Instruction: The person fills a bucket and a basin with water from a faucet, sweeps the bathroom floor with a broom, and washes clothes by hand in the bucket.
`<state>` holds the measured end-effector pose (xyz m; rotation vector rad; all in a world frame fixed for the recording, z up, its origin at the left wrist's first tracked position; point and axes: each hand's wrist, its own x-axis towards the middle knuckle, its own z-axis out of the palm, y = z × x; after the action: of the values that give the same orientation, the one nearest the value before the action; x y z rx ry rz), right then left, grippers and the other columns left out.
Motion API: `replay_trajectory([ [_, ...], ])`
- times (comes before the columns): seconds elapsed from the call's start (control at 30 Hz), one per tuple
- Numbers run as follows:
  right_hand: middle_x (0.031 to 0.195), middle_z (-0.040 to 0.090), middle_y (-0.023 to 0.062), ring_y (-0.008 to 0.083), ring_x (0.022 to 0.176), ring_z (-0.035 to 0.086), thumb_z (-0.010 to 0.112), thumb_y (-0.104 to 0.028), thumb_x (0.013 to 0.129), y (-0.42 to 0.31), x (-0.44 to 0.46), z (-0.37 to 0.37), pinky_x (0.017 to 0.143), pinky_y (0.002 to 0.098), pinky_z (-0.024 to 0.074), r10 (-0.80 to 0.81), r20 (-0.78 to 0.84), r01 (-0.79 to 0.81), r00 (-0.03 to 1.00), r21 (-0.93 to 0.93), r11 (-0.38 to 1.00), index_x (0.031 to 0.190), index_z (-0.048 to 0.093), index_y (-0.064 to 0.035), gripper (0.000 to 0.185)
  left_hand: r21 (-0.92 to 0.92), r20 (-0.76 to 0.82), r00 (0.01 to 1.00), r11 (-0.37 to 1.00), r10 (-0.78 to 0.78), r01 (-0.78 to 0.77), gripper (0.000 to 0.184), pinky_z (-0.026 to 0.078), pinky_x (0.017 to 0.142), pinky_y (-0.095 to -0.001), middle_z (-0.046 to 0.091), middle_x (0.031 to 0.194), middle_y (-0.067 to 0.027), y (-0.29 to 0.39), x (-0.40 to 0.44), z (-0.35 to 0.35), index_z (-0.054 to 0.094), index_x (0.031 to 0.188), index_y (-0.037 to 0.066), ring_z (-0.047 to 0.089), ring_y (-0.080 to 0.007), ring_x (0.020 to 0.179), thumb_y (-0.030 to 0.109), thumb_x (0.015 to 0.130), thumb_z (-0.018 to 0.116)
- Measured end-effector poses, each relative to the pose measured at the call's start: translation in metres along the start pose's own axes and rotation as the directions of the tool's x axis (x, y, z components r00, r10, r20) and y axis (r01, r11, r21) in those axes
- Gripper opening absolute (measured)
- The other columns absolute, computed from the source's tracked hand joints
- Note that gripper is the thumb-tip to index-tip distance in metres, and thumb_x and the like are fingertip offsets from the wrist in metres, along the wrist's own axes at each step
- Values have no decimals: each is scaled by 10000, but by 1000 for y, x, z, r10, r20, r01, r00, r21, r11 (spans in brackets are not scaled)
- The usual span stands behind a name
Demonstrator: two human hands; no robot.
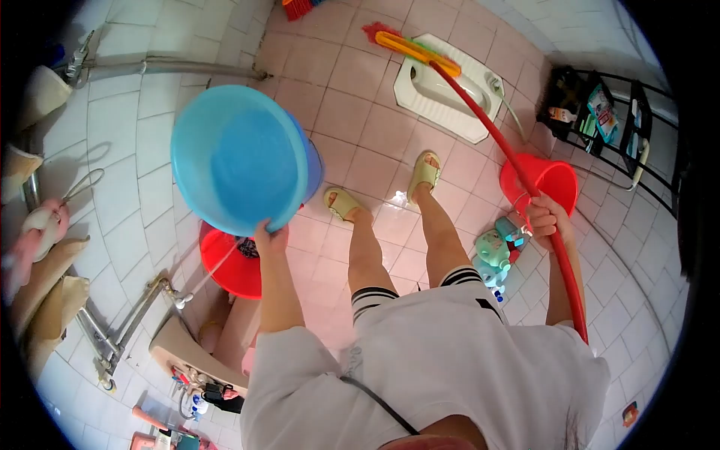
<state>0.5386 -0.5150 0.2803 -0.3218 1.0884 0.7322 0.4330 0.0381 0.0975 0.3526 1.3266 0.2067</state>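
My left hand (271, 238) is closed on the near rim of a large light-blue basin (244, 161), which is tilted over a darker blue bucket (315, 166). On the right, my right hand (550, 219) is wrapped round the red handle (517, 161) of a broom. The broom's yellow head (416, 51), with red bristles at its far end, is over the white squat toilet (450, 90). Below the basin, a red bucket (229, 262) holds something dark, and a thin stream of water runs beside it from a wall tap (180, 298).
Another red bucket (559, 180) stands at the right, near green and blue bottles (493, 247). A black wall rack (637, 112) holds toiletries. A washbasin (169, 345) is at lower left, and a pipe (180, 69) runs along the left wall.
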Motion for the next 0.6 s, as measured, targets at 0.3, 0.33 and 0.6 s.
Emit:
replay_trajectory([
  [0.3,456,324,-44,47,299,281,462,-110,805,-4,165,108,264,191,209,-113,264,279,958,-762,584,717,450,-68,99,-106,121,992,994,27,-14,368,452,825,-454,500,1057,-158,-7,0,-2,444,1019,-58,493,-318,978,-95,652,428],
  [0.33,460,346,-42,47,306,283,468,-131,809,1,195,122,274,197,209,-64,286,269,956,-769,579,597,358,-119,239,-117,83,997,993,-1,10,364,451,825,-455,499,1058,-159,-7,-3,-6,448,1017,-60,492,-316,978,-92,655,429],
  [0.6,397,364,-11,84,289,308,467,-218,810,-20,185,59,269,228,230,-123,93,144,988,-844,517,565,425,-88,280,-143,19,1000,989,23,-20,378,424,859,-463,489,1075,-179,-14,47,-19,435,1051,-60,479,-322,996,-92,675,406],
])
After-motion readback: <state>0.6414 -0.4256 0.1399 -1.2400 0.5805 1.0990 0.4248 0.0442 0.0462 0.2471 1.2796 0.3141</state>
